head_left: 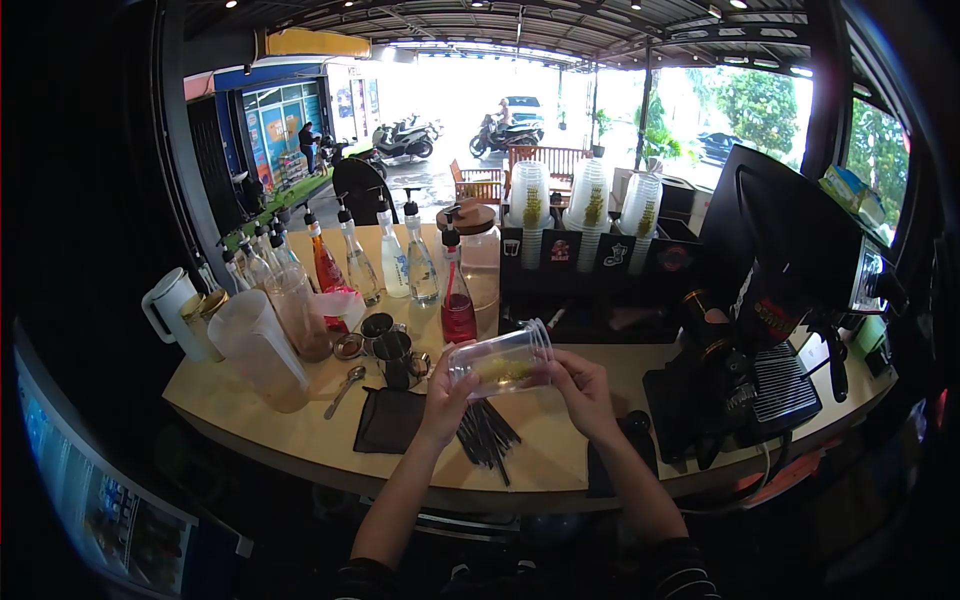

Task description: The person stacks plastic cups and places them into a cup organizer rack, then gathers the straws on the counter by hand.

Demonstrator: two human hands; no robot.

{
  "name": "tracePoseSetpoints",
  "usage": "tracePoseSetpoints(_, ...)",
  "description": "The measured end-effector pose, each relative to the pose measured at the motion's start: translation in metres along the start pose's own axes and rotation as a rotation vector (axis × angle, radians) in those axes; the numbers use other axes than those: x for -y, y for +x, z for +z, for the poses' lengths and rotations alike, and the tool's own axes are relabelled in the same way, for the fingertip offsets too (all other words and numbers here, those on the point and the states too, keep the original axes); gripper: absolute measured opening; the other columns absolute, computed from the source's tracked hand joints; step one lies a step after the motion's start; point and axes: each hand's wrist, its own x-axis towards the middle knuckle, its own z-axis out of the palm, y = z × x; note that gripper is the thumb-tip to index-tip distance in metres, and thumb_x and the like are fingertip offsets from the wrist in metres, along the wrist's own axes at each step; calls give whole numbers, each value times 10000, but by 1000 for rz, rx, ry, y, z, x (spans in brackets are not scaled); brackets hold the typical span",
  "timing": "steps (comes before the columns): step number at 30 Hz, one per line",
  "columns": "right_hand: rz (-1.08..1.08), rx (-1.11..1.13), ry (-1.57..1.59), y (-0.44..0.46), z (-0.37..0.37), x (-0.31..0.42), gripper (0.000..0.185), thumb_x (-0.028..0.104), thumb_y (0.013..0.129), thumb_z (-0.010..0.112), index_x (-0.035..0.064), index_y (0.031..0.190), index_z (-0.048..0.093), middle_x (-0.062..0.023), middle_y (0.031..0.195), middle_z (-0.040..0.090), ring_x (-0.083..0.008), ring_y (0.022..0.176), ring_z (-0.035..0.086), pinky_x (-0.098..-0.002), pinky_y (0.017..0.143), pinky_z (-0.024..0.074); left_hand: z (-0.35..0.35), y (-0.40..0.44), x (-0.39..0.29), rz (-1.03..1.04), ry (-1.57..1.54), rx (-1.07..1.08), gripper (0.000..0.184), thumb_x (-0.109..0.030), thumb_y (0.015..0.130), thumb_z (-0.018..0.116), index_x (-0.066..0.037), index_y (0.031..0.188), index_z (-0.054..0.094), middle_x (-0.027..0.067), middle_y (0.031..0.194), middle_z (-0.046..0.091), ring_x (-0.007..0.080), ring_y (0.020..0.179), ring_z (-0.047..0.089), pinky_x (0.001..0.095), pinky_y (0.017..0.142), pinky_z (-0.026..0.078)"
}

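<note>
A clear plastic cup with a yellow-green print lies on its side in the air between my two hands. My left hand is closed round its left end, and my right hand grips the rim end on the right. Below the cup, a bundle of black straws rests on the wooden counter. Just left of the straws is a folded black cloth. Metal jugs and a spoon are close by on the left.
Pump bottles, among them one of red syrup, stand along the counter's left and back. A plastic pitcher is at the left. Stacked cups fill a black holder. At the right stands a coffee machine. People and motorbikes are outside.
</note>
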Motion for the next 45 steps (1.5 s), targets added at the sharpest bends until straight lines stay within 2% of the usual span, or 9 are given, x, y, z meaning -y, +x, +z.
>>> tracePoseSetpoints(11,103,-86,-18,0,-3,9,305,170,939,474,-62,1114,566,-134,890,655,-183,787,651,-279,724,527,1,3,13,8,23,-2,544,-366,861,564,8,1223,407,133,1192,518,233,1016,588,366,829,530)
tracePoseSetpoints(13,113,-94,9,-1,-5,7,306,170,939,474,-60,1119,565,-133,891,655,-183,784,651,-278,724,527,3,4,11,8,-42,24,403,-244,899,541,-5,1206,437,107,1146,556,165,984,589,311,837,511)
tracePoseSetpoints(21,104,-109,33,-4,-11,0,312,179,940,474,-57,1123,562,-135,911,651,-197,816,651,-281,732,528,11,8,12,-61,16,-42,362,-240,891,556,6,1140,467,96,1060,574,172,887,619,291,772,532)
tracePoseSetpoints(29,123,10,358,-22,12,-33,366,172,942,464,-33,1245,458,-134,1180,552,-222,1077,557,-328,945,430,48,14,17,-42,-53,-218,348,-228,840,634,-32,1090,491,48,976,575,80,771,578,198,624,464)
tracePoseSetpoints(37,136,-100,15,-17,-13,-19,395,107,840,623,-13,1184,468,-104,1140,546,-193,1053,553,-342,937,423,43,29,-6,237,238,-93,659,-142,697,772,-23,1194,355,82,1073,537,157,1003,549,274,814,467)
tracePoseSetpoints(39,-62,-292,-282,-11,-14,-3,562,101,750,710,7,1203,390,-99,1158,483,-214,1093,500,-372,945,402,42,32,-7,281,318,-83,755,-151,645,808,-31,1208,321,123,1121,501,196,1067,524,321,875,447)
tracePoseSetpoints(40,-82,-205,-331,-7,-13,6,750,137,698,754,18,1275,289,-133,1227,390,-254,1144,433,-381,956,377,44,31,-7,248,452,-41,760,-165,625,819,-34,1195,333,132,1132,490,204,1078,515,334,885,442)
tracePoseSetpoints(43,-308,-90,-618,-1,2,21,812,156,700,751,8,1306,231,-148,1268,361,-254,1194,399,-361,985,350,68,30,-16,237,684,17,771,-190,578,836,-45,1168,362,149,1151,472,246,1090,508,354,894,440)
tracePoseSetpoints(45,-290,-105,-607,0,3,11,880,172,692,759,-8,1329,178,-167,1286,315,-265,1207,376,-371,1001,326,75,33,-12,575,874,68,744,-186,579,829,-49,1154,376,150,1167,463,274,1091,506,364,895,439)
